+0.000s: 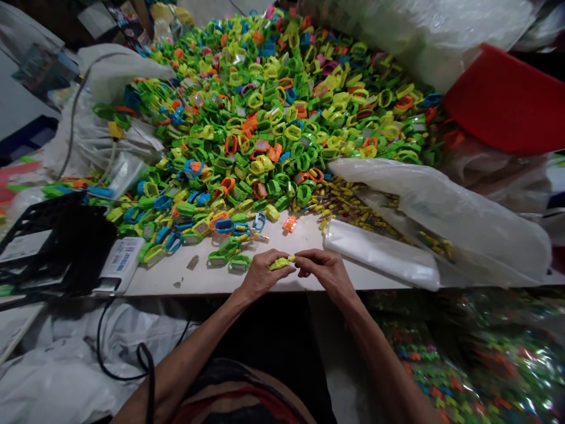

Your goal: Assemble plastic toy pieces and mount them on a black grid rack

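A yellow-green plastic toy watch (279, 264) is held between the thumb and fingers of my left hand (263, 274), just above the table's front edge. My right hand (323, 270) pinches a small yellow piece (292, 259) at the right end of the watch; its exact kind is too small to tell. An orange toy watch (289, 224) lies just beyond my hands. Left of my left hand rest green toy watches (239, 263). A heap of small yellow stick-like pieces (342, 203) spreads beyond my right hand.
A large pile of bright toy watches (265, 118) covers the back of the white table (176, 280). A roll of clear plastic (382, 253) lies at right, below a red scoop-like sheet (507, 100). At left sit a white box-shaped device (120, 265) and a black crate (53, 241).
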Tool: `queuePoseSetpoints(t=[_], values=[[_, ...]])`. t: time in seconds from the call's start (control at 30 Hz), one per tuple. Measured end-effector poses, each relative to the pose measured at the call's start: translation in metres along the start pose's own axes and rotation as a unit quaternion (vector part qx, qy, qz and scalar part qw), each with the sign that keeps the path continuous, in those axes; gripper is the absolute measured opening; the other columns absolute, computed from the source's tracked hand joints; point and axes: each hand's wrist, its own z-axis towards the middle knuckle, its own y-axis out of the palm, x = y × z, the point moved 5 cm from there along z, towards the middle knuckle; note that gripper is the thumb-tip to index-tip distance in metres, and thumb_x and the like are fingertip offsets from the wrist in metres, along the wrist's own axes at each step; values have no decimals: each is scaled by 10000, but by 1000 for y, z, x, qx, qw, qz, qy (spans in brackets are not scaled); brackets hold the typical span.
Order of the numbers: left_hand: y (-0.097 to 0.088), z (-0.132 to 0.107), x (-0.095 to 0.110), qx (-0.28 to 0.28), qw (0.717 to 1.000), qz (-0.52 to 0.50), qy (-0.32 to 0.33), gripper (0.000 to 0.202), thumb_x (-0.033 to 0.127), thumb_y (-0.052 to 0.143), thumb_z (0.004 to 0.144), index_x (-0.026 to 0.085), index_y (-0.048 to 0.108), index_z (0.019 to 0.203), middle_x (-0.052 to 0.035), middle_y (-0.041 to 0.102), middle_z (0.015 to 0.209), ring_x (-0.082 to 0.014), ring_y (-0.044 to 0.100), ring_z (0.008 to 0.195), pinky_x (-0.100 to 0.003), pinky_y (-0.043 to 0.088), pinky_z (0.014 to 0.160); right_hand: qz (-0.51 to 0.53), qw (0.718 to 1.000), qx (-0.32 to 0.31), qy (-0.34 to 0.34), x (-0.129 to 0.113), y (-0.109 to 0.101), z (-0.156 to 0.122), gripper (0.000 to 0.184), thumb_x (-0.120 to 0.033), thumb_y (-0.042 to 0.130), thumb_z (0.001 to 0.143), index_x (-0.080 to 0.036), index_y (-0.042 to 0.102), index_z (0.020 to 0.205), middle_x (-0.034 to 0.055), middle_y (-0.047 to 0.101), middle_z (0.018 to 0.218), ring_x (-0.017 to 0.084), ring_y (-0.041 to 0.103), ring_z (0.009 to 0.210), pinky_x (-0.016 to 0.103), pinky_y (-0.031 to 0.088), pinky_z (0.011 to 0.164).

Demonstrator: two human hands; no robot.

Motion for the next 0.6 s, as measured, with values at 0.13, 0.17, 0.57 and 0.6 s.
queuePoseSetpoints(t=[0.13,0.17,0.57,0.6], values=[[1,0,-1,-20,999,22,14,198,282,706,720,181,675,888,-31,661,799,-146,585,704,-232,430,664,-34,999,-1,-2,2,1,-1,306,-419,734,630,-144,713,760,37,652,612,148,583,546,267,461,537],[1,1,-1,-30,999,27,15,184,271,702,722,180,674,880,-28,658,787,-143,581,697,-231,425,659,-46,999,-4,-5,1,1,-1,299,-413,729,634,-142,713,759,40,655,618,150,586,551,265,459,535],[-7,3,0,-222,973,11,-55,211,350,680,722,143,656,758,21,581,617,-114,515,582,-202,351,529,1,983,-180,36,12,14,1,260,-375,705,661,-118,695,698,9,596,566,92,490,486,227,404,516],[-12,3,0,-226,971,58,-44,196,342,668,735,148,655,754,15,590,630,-122,526,598,-210,358,545,-9,982,-184,38,17,15,5,278,-391,684,683,-114,692,713,12,594,567,97,497,494,231,408,528]])
